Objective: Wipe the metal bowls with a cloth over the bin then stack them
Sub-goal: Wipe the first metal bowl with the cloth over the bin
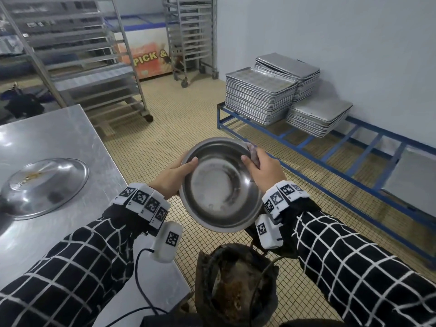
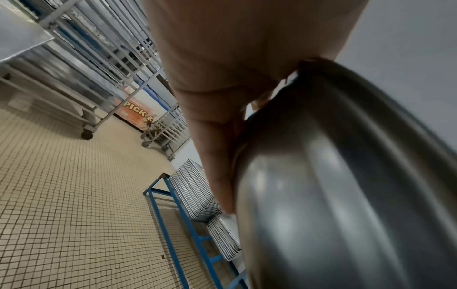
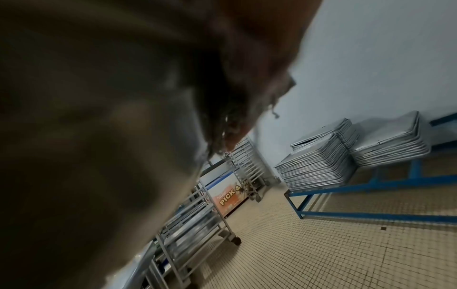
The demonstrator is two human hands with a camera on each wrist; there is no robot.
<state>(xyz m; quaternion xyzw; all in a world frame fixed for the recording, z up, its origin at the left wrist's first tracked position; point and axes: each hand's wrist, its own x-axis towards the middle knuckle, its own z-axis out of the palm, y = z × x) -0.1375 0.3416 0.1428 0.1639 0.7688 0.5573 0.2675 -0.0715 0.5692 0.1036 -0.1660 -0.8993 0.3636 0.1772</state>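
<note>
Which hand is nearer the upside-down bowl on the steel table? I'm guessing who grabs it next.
Left. The left hand grips the held bowl on the side toward the table's upside-down bowl; the right hand, pinching the cloth, is on the held bowl's far side.

Yellow lettering "PICK &" on the orange front panel of the chest freezer (image 1: 146, 60), partly hidden by a trolley rack (image 1: 191, 36); remainder unreadable.
</note>
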